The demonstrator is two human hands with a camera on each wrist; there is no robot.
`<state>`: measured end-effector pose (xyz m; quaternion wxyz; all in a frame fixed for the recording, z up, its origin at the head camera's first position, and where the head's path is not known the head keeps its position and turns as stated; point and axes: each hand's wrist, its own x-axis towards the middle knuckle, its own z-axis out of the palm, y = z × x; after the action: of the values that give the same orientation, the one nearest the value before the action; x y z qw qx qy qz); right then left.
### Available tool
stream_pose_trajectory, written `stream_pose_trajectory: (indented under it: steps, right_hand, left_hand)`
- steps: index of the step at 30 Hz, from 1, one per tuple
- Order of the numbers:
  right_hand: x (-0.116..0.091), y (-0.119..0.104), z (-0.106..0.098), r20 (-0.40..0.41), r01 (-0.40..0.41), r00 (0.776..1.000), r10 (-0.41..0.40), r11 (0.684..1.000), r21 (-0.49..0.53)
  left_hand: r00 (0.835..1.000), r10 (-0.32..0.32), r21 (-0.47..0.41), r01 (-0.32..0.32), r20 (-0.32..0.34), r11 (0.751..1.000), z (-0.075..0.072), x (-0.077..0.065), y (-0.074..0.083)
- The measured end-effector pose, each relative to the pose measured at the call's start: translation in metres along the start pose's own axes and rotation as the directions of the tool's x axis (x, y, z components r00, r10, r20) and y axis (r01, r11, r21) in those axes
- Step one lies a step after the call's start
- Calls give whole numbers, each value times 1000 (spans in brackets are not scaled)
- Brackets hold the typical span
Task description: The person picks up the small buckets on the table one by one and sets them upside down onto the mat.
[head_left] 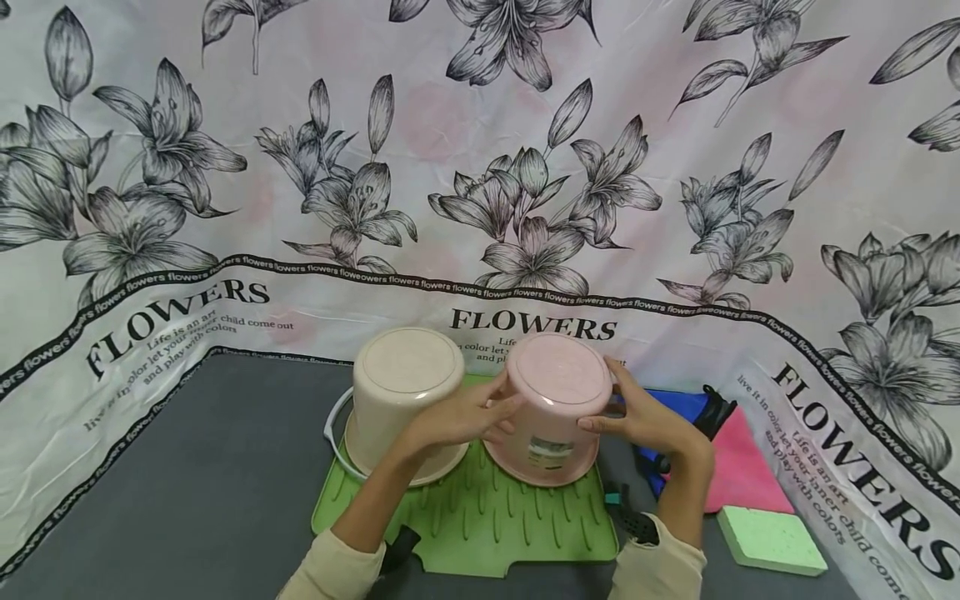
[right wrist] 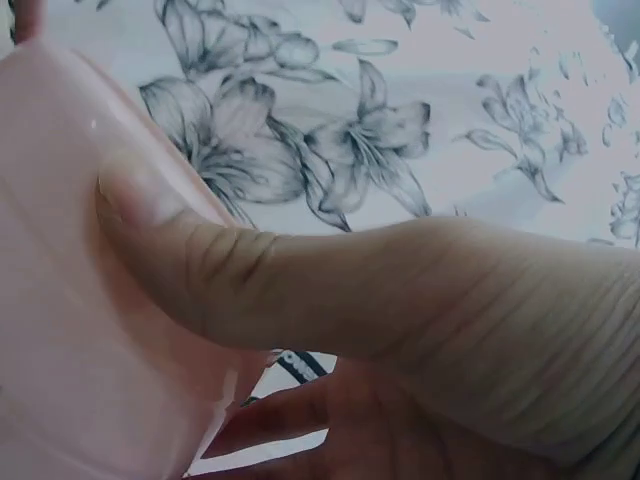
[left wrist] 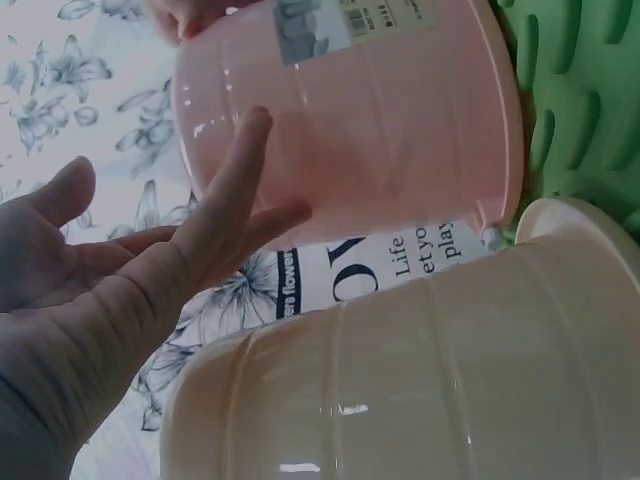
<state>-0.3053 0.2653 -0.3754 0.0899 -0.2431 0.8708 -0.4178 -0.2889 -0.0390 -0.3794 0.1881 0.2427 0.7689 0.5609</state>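
A pink bucket (head_left: 558, 375) stands upside down on a green ridged mat (head_left: 480, 517), with a label on its side. My right hand (head_left: 648, 412) holds its right side; in the right wrist view the thumb (right wrist: 150, 215) lies against the pink wall and the other fingers are partly hidden. At the bucket's left side is my left hand (head_left: 461, 412), its fingers extended along the wall; the left wrist view shows them straight, with the thumb apart. Beside it, a cream bucket (head_left: 408, 383) also rests upside down, its pale handle (head_left: 330, 425) hanging out to the left.
Right of the mat lie a blue cloth item (head_left: 675, 406) with black parts, a pink cloth (head_left: 742, 471) and a light green block (head_left: 772, 540). A white flower-printed sheet (head_left: 450, 225) rises behind the grey surface (head_left: 187, 483).
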Motion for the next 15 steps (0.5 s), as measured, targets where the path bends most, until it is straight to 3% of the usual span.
stream_pose_trajectory:
  steps: [7, 15]
  right_hand:
    - [2, -3, 4, 33, -52, 998, 52, 999, -3]
    - [-1, -4, 5, 44, -95, 995, 94, 995, 11]
  left_hand:
    - [997, -6, 36, 8, -76, 999, -1, -4, 2]
    - [999, 40, 103, -38, -18, 994, -4, -7, 0]
